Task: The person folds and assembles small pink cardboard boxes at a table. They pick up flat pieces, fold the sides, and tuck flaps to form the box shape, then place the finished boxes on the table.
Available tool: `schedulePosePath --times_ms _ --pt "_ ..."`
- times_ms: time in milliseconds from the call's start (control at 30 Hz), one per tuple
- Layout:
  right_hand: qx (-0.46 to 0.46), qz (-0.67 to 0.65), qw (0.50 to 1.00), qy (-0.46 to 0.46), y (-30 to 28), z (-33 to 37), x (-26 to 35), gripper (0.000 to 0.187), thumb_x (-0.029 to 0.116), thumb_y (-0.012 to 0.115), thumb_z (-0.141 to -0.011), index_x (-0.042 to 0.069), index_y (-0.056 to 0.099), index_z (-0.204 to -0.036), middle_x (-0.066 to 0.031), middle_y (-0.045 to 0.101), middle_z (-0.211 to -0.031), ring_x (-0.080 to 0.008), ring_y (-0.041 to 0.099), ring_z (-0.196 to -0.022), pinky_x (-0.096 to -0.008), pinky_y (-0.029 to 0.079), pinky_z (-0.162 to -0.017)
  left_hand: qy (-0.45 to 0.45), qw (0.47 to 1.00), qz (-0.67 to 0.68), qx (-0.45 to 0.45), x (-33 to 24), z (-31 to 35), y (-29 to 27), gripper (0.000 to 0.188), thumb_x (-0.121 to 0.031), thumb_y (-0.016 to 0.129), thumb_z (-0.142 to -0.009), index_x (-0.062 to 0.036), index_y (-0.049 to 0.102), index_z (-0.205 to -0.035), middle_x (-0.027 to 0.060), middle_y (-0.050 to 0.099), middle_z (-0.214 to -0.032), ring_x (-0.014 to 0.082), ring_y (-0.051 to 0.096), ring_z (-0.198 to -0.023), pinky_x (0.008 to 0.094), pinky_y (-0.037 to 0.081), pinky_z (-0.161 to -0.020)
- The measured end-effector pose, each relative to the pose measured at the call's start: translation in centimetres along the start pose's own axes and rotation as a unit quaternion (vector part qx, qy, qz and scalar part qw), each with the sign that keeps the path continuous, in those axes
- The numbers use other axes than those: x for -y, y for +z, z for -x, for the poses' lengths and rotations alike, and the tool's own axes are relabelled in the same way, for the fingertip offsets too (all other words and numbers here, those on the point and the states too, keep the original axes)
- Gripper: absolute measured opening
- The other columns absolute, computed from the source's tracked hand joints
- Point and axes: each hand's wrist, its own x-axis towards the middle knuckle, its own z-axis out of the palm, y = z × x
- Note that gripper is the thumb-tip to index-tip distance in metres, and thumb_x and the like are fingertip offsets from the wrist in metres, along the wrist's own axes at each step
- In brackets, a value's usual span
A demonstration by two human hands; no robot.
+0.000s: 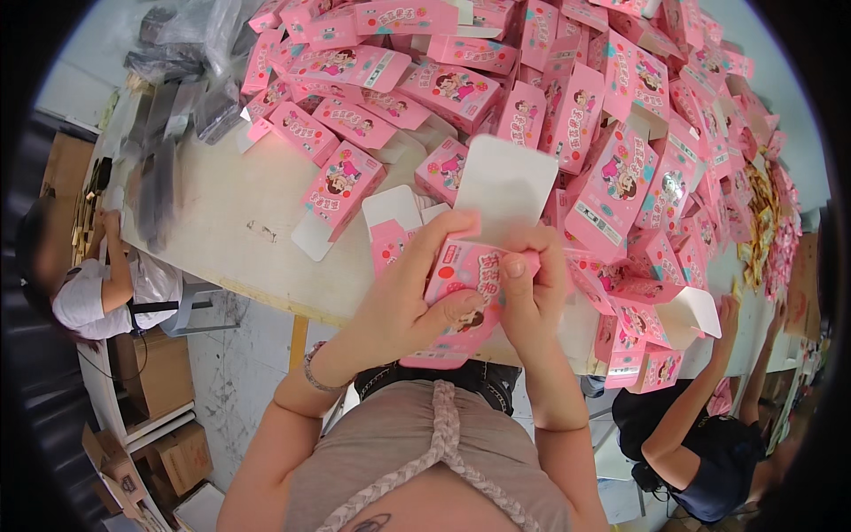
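A pink printed carton (pixel 467 262) is held between my two hands in front of my chest, over the table's near edge. Its white-lined end flap (pixel 507 182) stands up, bent away from me. My left hand (pixel 409 288) wraps the carton's left side, with the thumb across its front. My right hand (pixel 534 288) grips the right side near the top, its thumb pressed on the front panel. The inside of the carton is hidden from view. Just beyond my left hand lies another pink carton (pixel 388 241) with a raised white flap.
A large heap of pink cartons (pixel 567 106) covers the far and right parts of the table (pixel 239 213). Grey plastic bags (pixel 208 53) lie at the far left. Gold packets (pixel 761 213) sit at the far right. A person (pixel 700 443) works at right, another (pixel 115 284) at left.
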Motion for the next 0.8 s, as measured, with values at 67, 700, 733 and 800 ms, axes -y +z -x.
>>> schedulePosePath --times_ms 67,700,733,800 --pt "-0.022 0.026 0.999 -0.026 -0.2 -0.3 -0.8 0.019 0.016 0.062 -0.089 0.002 0.054 -0.1 -0.0096 0.056 -0.097 -0.0143 0.053 -0.089 -0.0247 0.042 -0.078 -0.035 0.999 0.02 0.007 0.0 0.2 -0.1 0.061 -0.024 0.066 -0.085 -0.0007 0.035 -0.133 0.0149 0.046 -0.127 0.025 0.047 -0.118 0.0334 0.037 -0.098" --pt "0.069 -0.023 0.995 0.066 -0.1 -1.3 1.5 0.028 0.002 0.071 -0.077 0.003 0.066 -0.105 -0.013 0.061 -0.111 -0.0209 0.06 -0.097 -0.0295 0.049 -0.079 0.013 0.999 0.021 -0.022 1.9 1.5 -1.3 0.076 -0.023 0.078 -0.074 -0.0064 0.039 -0.136 0.0099 0.046 -0.128 0.0175 0.051 -0.104 0.0273 0.042 -0.089" --pt "0.08 0.028 0.996 0.03 0.0 -1.0 1.5 0.032 0.002 0.071 -0.077 0.004 0.065 -0.108 -0.0145 0.059 -0.115 -0.0231 0.059 -0.101 -0.0316 0.049 -0.081 0.034 0.999 0.004 -0.015 2.5 1.6 -1.5 0.073 -0.023 0.078 -0.075 -0.0069 0.04 -0.135 0.0097 0.046 -0.129 0.0172 0.051 -0.102 0.0265 0.042 -0.088" --pt "0.096 0.107 0.989 -0.02 0.4 -0.1 2.1 0.04 0.002 0.071 -0.075 0.007 0.064 -0.114 -0.017 0.054 -0.125 -0.0283 0.055 -0.11 -0.0364 0.047 -0.087 0.048 0.999 -0.009 -0.007 3.1 1.8 -1.7 0.067 -0.024 0.076 -0.077 -0.008 0.042 -0.132 0.0098 0.044 -0.13 0.0166 0.051 -0.098 0.0252 0.042 -0.086"
